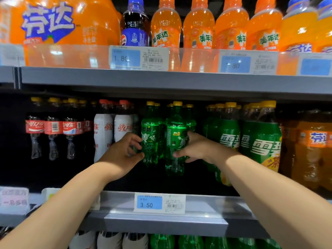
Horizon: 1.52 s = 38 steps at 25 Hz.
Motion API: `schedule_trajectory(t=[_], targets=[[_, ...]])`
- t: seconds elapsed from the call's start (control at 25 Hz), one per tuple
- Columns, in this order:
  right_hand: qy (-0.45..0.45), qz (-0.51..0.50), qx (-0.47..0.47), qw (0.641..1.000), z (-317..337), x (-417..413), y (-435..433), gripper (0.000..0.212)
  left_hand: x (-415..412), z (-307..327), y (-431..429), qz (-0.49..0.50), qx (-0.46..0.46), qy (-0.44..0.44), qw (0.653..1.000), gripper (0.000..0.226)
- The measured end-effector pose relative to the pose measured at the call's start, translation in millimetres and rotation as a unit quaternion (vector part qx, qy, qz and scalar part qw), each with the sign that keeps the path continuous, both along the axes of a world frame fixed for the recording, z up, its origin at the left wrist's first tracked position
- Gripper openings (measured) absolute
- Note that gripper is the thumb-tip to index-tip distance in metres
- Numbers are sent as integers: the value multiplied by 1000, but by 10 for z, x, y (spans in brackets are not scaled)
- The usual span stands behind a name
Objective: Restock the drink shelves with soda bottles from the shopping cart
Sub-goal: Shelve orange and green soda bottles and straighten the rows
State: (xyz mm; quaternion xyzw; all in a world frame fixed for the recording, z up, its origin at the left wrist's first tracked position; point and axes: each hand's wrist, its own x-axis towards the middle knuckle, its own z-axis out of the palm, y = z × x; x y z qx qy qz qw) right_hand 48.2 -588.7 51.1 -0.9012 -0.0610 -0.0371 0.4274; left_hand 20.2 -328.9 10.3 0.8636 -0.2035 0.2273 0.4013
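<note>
Middle shelf (179, 209), six o'clock. Two green soda bottles (175, 141) at centre. Left hand (122, 155), nine o'clock, fingers curled on one; right hand (195, 150), three o'clock, wrapping the other. Slide both back upright, labels forward.

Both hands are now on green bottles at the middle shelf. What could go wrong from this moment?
1. The right hand grips its green bottle by the side, apparently above the shelf floor; it might slip and drop.
2. The left hand touches the other green bottle mostly with fingertips, so a push may tip it into the white-label cola bottles alongside.
3. The large green bottles stand close to the right forearm and could be knocked.
</note>
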Motion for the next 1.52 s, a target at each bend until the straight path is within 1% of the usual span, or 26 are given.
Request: schedule_trajectory(t=[0.08, 0.16, 0.28, 0.36, 0.4, 0.48, 0.56, 0.68, 0.72, 0.76, 0.84, 0.96, 1.16, 1.28, 1.4, 1.52], targets=[[-33, -21, -34, 999, -75, 32, 39, 125, 10, -8, 7, -1, -4, 6, 1000, 31], [-47, -22, -51, 997, -154, 50, 45, 129, 14, -15, 5, -1, -3, 8, 1000, 32], [-55, -11, -34, 998, -233, 63, 1, 122, 1, -19, -3, -3, -6, -3, 1000, 37], [-84, -25, -23, 996, -261, 66, -31, 116, -19, -17, -25, -8, -10, -13, 1000, 43], [-104, -30, -18, 994, -279, 65, -39, 109, -28, -16, -40, -9, -11, -16, 1000, 46], [-137, -40, -21, 989, -299, 48, -55, 87, -39, -19, -67, -5, -11, -16, 1000, 50], [-150, -46, -7, 988, -291, 5, -70, 66, -40, -25, -75, 1, -5, -12, 1000, 53], [-185, -23, 91, 978, -249, -88, -94, 40, -34, -19, -77, 4, 9, -11, 1000, 54], [-193, 3, 127, 973, -234, -117, -104, 33, -33, -19, -77, 2, 10, -11, 1000, 54], [-189, 37, 153, 969, -226, -150, -107, 30, -35, -23, -79, -1, 10, -12, 1000, 54], [-168, 90, 166, 968, -234, -193, -84, 38, -41, -32, -82, -12, 6, -14, 1000, 56], [-163, 91, 156, 970, -253, -155, -78, 44, -53, -43, -81, -33, -1, -23, 999, 62], [-152, 67, 63, 984, -296, -131, -140, 56, -41, -53, -74, -41, 16, -42, 998, 64], [-139, 70, 31, 987, -326, -125, -141, 61, -21, -66, -67, -58, 19, -35, 998, 67], [-131, 75, 11, 988, -320, -170, -126, 63, -20, -65, -67, -69, 24, -30, 997, 70], [-146, 74, -32, 986, -206, -283, -75, 62, -22, -61, -68, -70, 31, -16, 997, 70]])
